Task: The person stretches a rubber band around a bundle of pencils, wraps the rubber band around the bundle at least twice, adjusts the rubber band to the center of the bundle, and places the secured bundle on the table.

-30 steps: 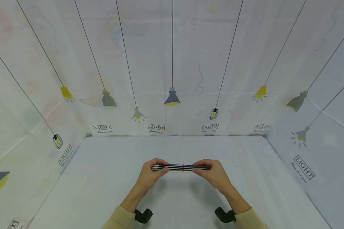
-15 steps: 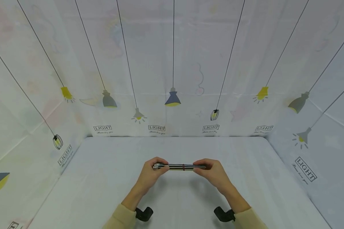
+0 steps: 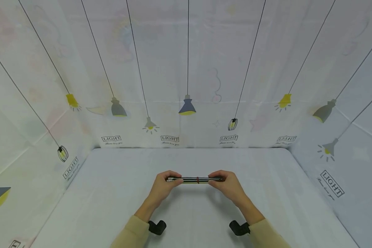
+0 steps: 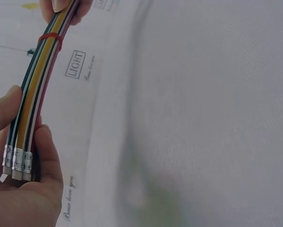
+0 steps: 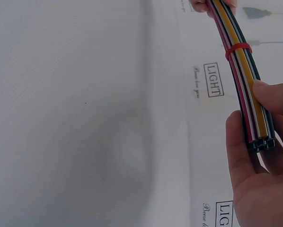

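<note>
A bundle of pencils is held level above the table, bound near its middle by a red rubber band. My left hand pinches the end with the erasers, thumb on the near side. At the other end my right hand grips the bundle between thumb and fingers. In the left wrist view the pencils show yellow, dark green and pink stripes, with metal ferrules and pale erasers. The right wrist view shows the flat dark ends above the palm.
A white cloth covers the table. Printed curtains with lamps and LIGHT lettering rise behind and at both sides. Black wrist mounts sit below each wrist, near the beige sleeves.
Both hands keep their hold on the pencil bundle. The forearms and wrist mounts have shifted slightly inward and up, and the bundle has turned a little.
</note>
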Demonstrator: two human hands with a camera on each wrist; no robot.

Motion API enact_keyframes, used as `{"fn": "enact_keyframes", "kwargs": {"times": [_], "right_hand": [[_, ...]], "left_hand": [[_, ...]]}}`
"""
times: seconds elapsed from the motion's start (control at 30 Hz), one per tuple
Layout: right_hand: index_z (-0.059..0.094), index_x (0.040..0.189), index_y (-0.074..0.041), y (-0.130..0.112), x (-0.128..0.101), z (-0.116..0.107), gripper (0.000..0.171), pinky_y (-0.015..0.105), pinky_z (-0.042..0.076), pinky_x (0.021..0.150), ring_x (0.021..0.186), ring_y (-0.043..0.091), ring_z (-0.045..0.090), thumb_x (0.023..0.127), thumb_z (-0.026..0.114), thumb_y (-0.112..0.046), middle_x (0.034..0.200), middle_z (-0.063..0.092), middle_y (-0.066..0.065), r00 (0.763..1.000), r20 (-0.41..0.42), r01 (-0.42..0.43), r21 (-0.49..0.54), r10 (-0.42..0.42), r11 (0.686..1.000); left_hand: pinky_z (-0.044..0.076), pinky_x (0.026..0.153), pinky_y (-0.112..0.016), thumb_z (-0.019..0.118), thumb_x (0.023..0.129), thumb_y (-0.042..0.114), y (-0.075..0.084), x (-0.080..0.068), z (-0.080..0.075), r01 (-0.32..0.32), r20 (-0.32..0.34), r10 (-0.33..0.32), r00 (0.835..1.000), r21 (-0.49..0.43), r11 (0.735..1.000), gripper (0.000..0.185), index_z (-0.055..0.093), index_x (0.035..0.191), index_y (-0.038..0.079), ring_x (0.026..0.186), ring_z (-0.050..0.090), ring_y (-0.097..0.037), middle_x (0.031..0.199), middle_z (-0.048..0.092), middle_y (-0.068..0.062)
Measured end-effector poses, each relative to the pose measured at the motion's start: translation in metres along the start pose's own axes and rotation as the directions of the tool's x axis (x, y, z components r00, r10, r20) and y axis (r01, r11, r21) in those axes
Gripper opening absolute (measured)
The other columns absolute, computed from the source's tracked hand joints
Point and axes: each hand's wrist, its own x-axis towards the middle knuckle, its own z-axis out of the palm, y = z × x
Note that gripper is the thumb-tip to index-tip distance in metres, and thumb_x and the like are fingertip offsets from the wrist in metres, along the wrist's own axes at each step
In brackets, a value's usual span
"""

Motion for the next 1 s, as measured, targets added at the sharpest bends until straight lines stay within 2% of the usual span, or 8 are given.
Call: {"fn": "enact_keyframes", "kwargs": {"times": [0.17,0.43,0.73,1.0], "right_hand": [[0.076,0.106,-0.003,0.007,0.004,0.002,0.023,0.026,0.052,0.069,0.086,0.018,0.064,0.085,0.083,-0.008,0.105,0.073,0.01,1.0,0.002,-0.005,-0.032,0.005,0.999],[0.079,0.097,-0.011,0.022,0.01,0.005,0.016,0.03,0.05,0.07,0.085,0.016,0.062,0.083,0.084,-0.008,0.1,0.073,0.001,1.0,-0.008,-0.006,-0.118,0.005,0.993],[0.077,0.097,-0.006,0.035,0.014,0.01,0.017,0.026,0.05,0.067,0.081,0.016,0.062,0.081,0.082,-0.002,0.096,0.074,0.003,1.0,-0.022,-0.02,-0.108,0.018,0.994],[0.077,0.092,-0.01,0.049,0.016,0.015,0.016,0.026,0.051,0.066,0.08,0.014,0.062,0.08,0.083,-0.002,0.094,0.073,0.0,1.0,-0.023,-0.016,-0.168,0.012,0.986]], "left_hand": [[0.047,0.079,-0.034,0.083,0.086,0.024,-0.004,0.004,0.0,0.013,0.013,-0.013,1.0,0.019,1.0,0.028,0.076,0.107,0.006,0.096,0.06,-0.021,0.107,0.069,-0.003],[0.047,0.083,-0.034,0.083,0.086,0.023,-0.012,0.011,0.001,-0.011,0.019,0.01,1.0,0.085,0.996,0.024,0.077,0.103,0.008,0.101,0.058,-0.02,0.106,0.07,-0.002],[0.043,0.097,-0.039,0.084,0.085,0.017,-0.031,0.017,0.005,-0.042,0.0,0.042,0.999,0.14,0.989,0.018,0.078,0.099,0.007,0.105,0.059,-0.019,0.101,0.072,-0.001],[0.046,0.097,-0.042,0.084,0.083,0.015,-0.038,0.018,0.01,-0.048,-0.029,0.053,0.998,0.173,0.984,0.015,0.078,0.095,0.009,0.106,0.061,-0.021,0.103,0.072,-0.003]]}}
